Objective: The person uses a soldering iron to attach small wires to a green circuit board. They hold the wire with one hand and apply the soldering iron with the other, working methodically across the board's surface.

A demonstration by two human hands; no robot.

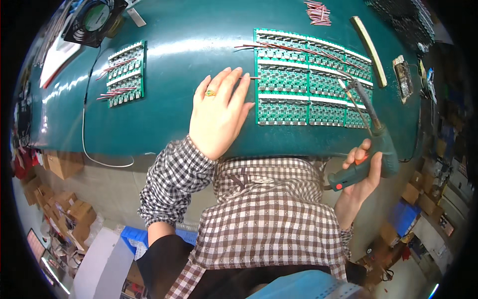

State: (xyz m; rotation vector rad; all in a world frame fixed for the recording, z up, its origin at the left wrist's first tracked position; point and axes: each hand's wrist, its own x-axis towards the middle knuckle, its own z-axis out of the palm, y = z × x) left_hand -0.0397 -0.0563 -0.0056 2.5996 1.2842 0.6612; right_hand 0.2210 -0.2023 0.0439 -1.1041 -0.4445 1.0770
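My left hand lies palm down on the green table mat, fingers stretched out, a ring on one of them. Its index fingertip is at a short thin wire that reaches the left edge of a panel of green circuit boards. In my right hand is a dark green soldering gun with an orange trigger, fingers wrapped round its grip. The gun's tip and thin feed tube point up-left over the right part of the panel. Red and white wires lie across the panel's upper rows.
A smaller board panel with wires lies at left, near a black fan and its cable. A bundle of short wires is at the far side. A pale bar and a worn block lie at right.
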